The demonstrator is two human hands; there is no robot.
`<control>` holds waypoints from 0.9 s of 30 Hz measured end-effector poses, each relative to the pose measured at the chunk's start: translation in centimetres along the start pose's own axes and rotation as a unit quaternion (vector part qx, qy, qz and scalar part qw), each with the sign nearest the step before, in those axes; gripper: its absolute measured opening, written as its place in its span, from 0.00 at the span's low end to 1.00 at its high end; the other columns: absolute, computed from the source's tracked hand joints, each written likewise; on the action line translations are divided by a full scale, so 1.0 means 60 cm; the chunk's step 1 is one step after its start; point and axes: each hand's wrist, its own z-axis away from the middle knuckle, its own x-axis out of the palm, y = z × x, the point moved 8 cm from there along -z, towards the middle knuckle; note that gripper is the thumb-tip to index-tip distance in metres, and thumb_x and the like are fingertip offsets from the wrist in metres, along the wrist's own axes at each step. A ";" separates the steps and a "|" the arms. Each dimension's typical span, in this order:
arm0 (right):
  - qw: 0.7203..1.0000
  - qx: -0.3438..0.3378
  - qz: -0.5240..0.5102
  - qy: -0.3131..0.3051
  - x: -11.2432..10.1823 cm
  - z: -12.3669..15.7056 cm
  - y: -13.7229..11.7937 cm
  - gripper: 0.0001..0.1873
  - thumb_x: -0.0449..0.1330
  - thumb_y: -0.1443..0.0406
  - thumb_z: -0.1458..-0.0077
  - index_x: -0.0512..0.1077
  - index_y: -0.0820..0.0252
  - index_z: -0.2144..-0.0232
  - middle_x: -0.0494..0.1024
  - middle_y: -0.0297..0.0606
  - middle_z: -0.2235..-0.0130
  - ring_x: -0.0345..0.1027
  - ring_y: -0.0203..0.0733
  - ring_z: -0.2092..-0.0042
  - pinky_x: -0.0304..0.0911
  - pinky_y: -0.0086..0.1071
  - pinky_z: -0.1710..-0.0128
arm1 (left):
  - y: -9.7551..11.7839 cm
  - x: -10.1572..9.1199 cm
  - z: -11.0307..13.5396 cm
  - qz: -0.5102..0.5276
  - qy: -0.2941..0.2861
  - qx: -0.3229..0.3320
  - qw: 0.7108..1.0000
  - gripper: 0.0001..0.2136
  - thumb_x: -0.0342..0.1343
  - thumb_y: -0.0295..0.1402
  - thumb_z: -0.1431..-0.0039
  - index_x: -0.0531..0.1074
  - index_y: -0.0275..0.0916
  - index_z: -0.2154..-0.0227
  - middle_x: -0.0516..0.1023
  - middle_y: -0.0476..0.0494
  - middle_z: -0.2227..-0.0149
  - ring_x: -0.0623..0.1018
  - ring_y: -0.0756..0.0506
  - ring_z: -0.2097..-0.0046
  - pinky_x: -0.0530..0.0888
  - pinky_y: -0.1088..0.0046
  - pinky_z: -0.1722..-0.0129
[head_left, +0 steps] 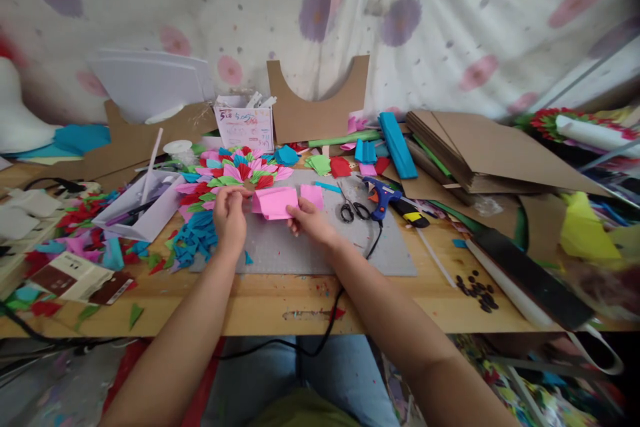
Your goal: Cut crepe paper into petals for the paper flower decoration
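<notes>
A folded piece of pink crepe paper [279, 203] is held up over the grey cutting mat [300, 255]. My right hand [309, 219] grips its right end, thumb on top and fingers curled beneath. At its left end, my left hand [231, 215] has its fingers bent together, the tips pinching the paper's edge. A second pink paper piece [312, 196] lies on the mat just behind my right hand. Black-handled scissors [354, 211] and a blue glue gun [381, 197] lie to the right. Left of my hands is a heap of blue paper snips [196, 240].
Behind my left hand spreads a cluster of colourful pleated paper petals [240, 170]. A white tray [145, 213] of tools stands left. A yellow-black cutter [411, 213], cardboard sheets [495, 153] and black discs [477, 290] lie right. The glue gun's cord [334, 313] crosses the table's front edge.
</notes>
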 end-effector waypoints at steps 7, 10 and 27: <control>0.970 0.192 -0.146 -0.030 0.004 0.022 0.016 0.10 0.53 0.70 0.51 0.57 0.61 0.81 0.59 0.24 0.86 0.47 0.23 0.86 0.43 0.19 0.87 | 0.128 0.058 0.060 -0.157 -0.259 0.333 0.893 0.19 0.55 0.30 0.52 0.68 0.40 0.54 0.71 0.41 0.50 0.65 0.40 0.43 0.56 0.53 0.42; 0.959 0.244 -0.134 -0.047 0.007 0.029 0.022 0.11 0.49 0.72 0.48 0.57 0.62 0.81 0.58 0.24 0.87 0.45 0.23 0.86 0.43 0.19 0.87 | 0.114 0.077 0.070 -0.150 -0.307 0.303 0.889 0.09 0.54 0.30 0.49 0.73 0.42 0.64 0.78 0.45 0.61 0.74 0.44 0.53 0.62 0.58 0.45; 0.935 -0.194 0.295 0.047 -0.003 0.029 -0.092 0.11 0.58 0.58 0.50 0.68 0.60 0.72 0.70 0.33 0.73 0.61 0.34 0.70 0.56 0.28 0.69 | 0.031 0.075 0.043 -0.124 -0.274 -0.051 0.952 0.18 0.59 0.41 0.57 0.61 0.36 0.89 0.52 0.54 0.85 0.54 0.55 0.80 0.48 0.77 0.81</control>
